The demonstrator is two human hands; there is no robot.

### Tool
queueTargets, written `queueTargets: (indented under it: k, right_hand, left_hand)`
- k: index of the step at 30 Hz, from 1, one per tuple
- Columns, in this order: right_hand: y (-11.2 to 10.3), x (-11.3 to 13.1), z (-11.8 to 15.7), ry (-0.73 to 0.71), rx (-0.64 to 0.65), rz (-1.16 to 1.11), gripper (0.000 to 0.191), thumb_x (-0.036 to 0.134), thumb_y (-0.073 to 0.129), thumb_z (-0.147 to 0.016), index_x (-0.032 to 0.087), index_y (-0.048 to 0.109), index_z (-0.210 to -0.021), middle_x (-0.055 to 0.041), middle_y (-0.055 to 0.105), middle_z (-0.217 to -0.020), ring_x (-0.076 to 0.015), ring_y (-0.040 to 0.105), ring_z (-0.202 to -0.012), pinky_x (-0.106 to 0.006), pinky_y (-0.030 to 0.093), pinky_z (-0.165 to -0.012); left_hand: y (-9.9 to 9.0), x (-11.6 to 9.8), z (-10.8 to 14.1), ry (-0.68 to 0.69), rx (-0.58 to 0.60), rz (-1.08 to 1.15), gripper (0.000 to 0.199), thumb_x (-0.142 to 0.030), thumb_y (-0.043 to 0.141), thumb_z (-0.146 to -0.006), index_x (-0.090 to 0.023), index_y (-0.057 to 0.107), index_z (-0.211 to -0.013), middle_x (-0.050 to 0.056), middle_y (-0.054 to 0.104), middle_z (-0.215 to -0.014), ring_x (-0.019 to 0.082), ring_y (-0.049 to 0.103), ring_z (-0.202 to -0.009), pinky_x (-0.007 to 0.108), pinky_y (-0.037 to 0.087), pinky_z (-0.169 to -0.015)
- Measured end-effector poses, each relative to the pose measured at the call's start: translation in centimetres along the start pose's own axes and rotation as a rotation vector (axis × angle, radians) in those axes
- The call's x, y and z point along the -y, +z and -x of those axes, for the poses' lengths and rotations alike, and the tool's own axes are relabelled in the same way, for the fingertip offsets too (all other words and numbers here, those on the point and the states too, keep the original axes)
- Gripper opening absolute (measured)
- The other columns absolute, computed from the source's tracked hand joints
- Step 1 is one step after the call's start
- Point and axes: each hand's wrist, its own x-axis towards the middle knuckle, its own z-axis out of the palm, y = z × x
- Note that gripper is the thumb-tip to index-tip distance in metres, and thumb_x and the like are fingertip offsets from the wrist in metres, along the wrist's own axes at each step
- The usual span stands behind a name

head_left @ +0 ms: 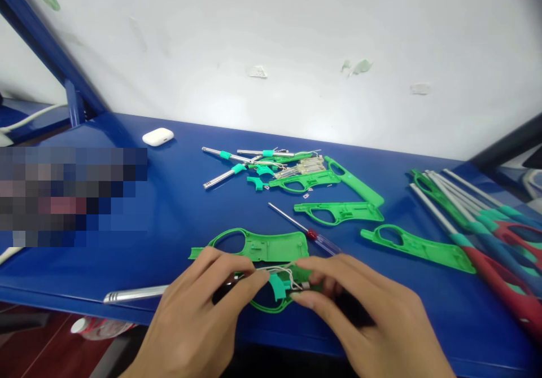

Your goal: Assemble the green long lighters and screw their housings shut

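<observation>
Near the front edge of the blue table, my left hand point(203, 304) is closed, its thumb and fingers on the left part of a green shell with a metal tube point(135, 294) sticking out to the left. A teal trigger point(277, 286) and white wires point(275, 269) show between my hands. At the shell's right part, my right hand point(355, 299) has thumb and fingers closed around the wires and a small pale part point(301, 285). Just beyond lies an open green shell half point(275, 246), touching neither palm.
A screwdriver point(324, 242) lies beyond my right hand. Farther back are green shells point(342, 212), tubes and clear parts. Assembled red and blue lighters point(486, 254) lie right. A white case point(158, 136) sits back left; a bottle point(101, 327) is below the table.
</observation>
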Motion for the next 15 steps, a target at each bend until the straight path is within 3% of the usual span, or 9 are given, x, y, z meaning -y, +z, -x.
queueTargets:
  k: [3, 7, 11, 15]
  right_hand:
    - [-0.5, -0.4, -0.6, -0.035, 0.116, 0.045, 0.027, 0.02, 0.053, -0.103, 0.031, 0.066, -0.123, 0.0, 0.073, -0.106, -0.0126, 0.074, -0.085, -0.017, 0.058, -0.069]
    - [-1.0, -1.1, -2.1, -0.145, 0.318, 0.175, 0.034, 0.01, 0.048, -0.099, 0.031, 0.07, -0.113, -0.0008, 0.07, -0.11, -0.0122, 0.071, -0.08, -0.021, 0.055, -0.066]
    - [-0.9, -1.4, -2.7, -0.243, 0.285, 0.292, 0.035, 0.005, 0.046, -0.097, 0.028, 0.071, -0.107, -0.0018, 0.071, -0.107, -0.0138, 0.069, -0.077, -0.024, 0.05, -0.06]
    - [-0.7, -1.2, -2.4, -0.198, 0.221, 0.243, 0.038, 0.0, 0.048, -0.094, 0.028, 0.072, -0.106, -0.001, 0.073, -0.107, -0.0151, 0.071, -0.087, -0.026, 0.055, -0.075]
  left_hand:
    - [0.1, 0.1, 0.1, -0.002, -0.003, 0.0, 0.043, 0.006, 0.044, -0.092, -0.024, 0.07, -0.109, 0.0, 0.069, -0.096, 0.015, 0.054, -0.082, 0.028, 0.048, -0.071]
    - [0.1, 0.4, 0.4, 0.007, 0.049, 0.008, 0.043, 0.005, 0.046, -0.092, -0.024, 0.069, -0.114, 0.0, 0.068, -0.098, 0.016, 0.053, -0.083, 0.029, 0.049, -0.072]
    - [0.1, 0.5, 0.7, 0.015, 0.065, 0.027, 0.043, 0.004, 0.046, -0.092, -0.024, 0.069, -0.115, 0.001, 0.067, -0.097, 0.016, 0.051, -0.08, 0.029, 0.049, -0.071]
    - [0.1, 0.5, 1.0, 0.003, 0.1, 0.023, 0.042, 0.004, 0.047, -0.093, -0.024, 0.067, -0.118, 0.001, 0.066, -0.101, 0.016, 0.05, -0.083, 0.029, 0.048, -0.071]
